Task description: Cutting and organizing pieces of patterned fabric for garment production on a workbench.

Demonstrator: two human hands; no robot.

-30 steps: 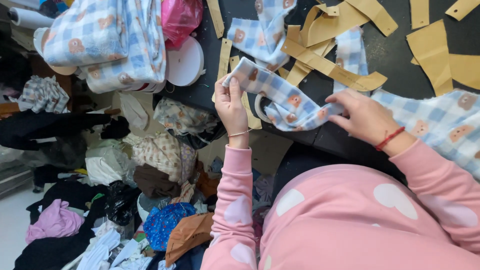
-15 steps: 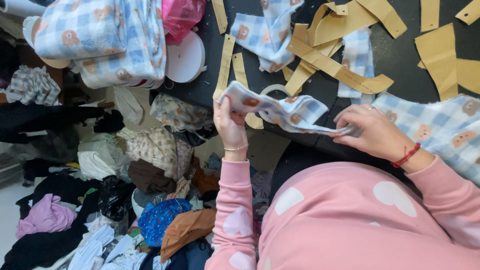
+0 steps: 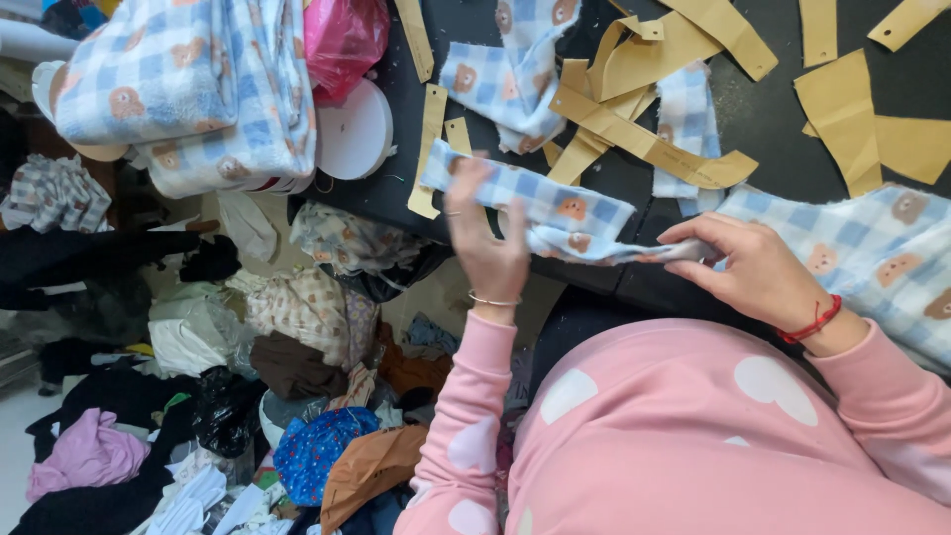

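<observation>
I am in a sewing workshop: brown paper patterns (image 3: 644,144) and cut cloth pieces (image 3: 505,74) cover my black tabletop (image 3: 773,119), with clothes heaped on the floor (image 3: 248,396).

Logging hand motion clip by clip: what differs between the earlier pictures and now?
The left hand has slid rightward along the blue checked fabric strip, from its left end toward the middle, and looks blurred. The right hand has dropped slightly and still pinches the strip's other end. The strip, held up earlier, now lies lower and flatter. The tan paper patterns and black table are unchanged.
</observation>
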